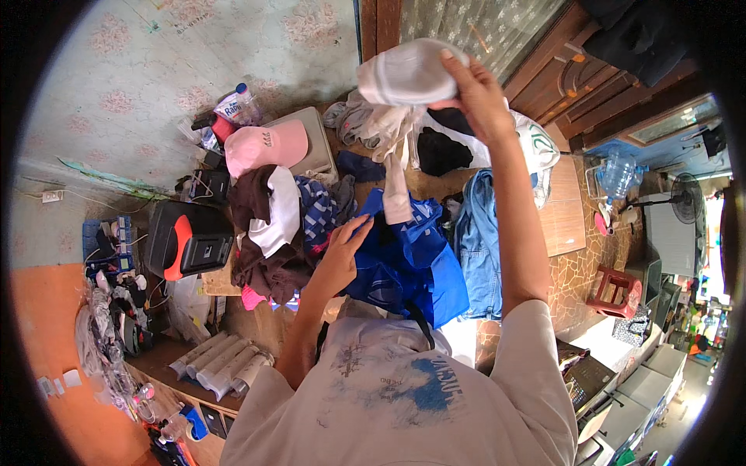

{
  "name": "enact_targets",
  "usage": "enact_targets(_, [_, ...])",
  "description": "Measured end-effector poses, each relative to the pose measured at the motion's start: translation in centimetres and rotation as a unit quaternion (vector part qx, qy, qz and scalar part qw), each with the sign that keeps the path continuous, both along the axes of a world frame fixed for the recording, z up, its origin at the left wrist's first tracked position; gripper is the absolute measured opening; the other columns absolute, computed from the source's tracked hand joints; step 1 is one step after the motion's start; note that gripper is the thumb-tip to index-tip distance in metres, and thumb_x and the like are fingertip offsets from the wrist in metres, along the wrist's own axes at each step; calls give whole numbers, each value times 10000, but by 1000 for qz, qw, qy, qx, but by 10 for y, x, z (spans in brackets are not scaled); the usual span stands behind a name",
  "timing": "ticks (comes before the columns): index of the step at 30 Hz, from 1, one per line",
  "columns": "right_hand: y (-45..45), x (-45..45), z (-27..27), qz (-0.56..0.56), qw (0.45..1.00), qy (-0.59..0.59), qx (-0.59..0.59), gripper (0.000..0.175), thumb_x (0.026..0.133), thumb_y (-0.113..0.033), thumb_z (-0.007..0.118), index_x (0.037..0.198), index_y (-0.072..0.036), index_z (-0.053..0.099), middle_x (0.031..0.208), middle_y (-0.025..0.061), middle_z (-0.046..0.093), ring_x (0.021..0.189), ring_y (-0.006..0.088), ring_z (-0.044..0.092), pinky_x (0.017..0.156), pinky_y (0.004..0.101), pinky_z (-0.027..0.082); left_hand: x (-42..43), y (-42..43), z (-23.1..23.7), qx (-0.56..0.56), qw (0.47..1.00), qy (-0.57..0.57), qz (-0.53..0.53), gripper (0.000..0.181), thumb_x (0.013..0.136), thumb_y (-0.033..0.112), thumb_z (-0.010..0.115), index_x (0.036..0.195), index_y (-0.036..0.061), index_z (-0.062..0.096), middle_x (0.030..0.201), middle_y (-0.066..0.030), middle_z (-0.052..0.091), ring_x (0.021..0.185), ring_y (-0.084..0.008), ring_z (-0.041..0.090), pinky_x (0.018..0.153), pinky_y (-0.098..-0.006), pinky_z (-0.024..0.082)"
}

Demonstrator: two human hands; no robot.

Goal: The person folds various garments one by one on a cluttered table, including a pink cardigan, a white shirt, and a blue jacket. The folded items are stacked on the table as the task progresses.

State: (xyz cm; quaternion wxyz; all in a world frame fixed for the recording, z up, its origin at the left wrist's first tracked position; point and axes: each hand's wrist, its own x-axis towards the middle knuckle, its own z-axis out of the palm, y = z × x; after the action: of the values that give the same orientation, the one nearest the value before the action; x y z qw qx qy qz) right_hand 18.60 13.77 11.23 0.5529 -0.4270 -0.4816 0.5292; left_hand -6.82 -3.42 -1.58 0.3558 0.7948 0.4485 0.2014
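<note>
Raised at the top of the view, my right hand [481, 96] grips a whitish cloth cap [408, 73]. Pale beige fabric [397, 180] hangs below the cap towards a blue bag [402, 279]; whether the two pale pieces are joined is hidden. My left hand [342, 253] has its fingers at the bag's left rim, the thumb mostly out of sight. The bag lies slumped and gaping in front of my body. Left of it are a brown garment [271, 268], a white cloth [277, 212] and a blue-and-white patterned cloth [316, 209]. Folded blue denim [479, 250] lies to its right.
A pink cap [265, 145] rests on a pale case [317, 140]. A black-and-orange box [189, 240] stands at left. Black cloth [443, 151] lies beyond the bag. Farther right are a red plastic stool [615, 292], a water jug [619, 172] and a fan [686, 198].
</note>
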Motion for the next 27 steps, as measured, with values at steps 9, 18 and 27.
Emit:
enact_targets(9, [-92,-35,-68,413,907,49,-74,239,860,-167,568,1059,-36,584,958,68,622,913,153,576,827,279,458,-2,0,-11,17,999,-19,27,798,629,-184,396,1374,91,314,1390,-126,302,1248,-333,322,1052,-376,283])
enact_targets(18, [-223,-16,-338,259,924,38,-279,169,858,-91,520,982,-9,600,950,123,623,814,218,597,762,300,493,6,-5,12,-14,997,-71,-9,801,613,-196,370,1365,77,336,1356,-133,344,1247,-321,345,1042,-358,284])
enact_targets(27, [-231,74,-318,-144,931,-93,-322,287,847,-173,550,1088,-17,561,965,157,603,850,282,585,811,347,473,-1,-21,89,-51,991,-117,-41,768,569,-196,313,1287,35,453,1310,-143,420,1191,-294,434,986,-300,332])
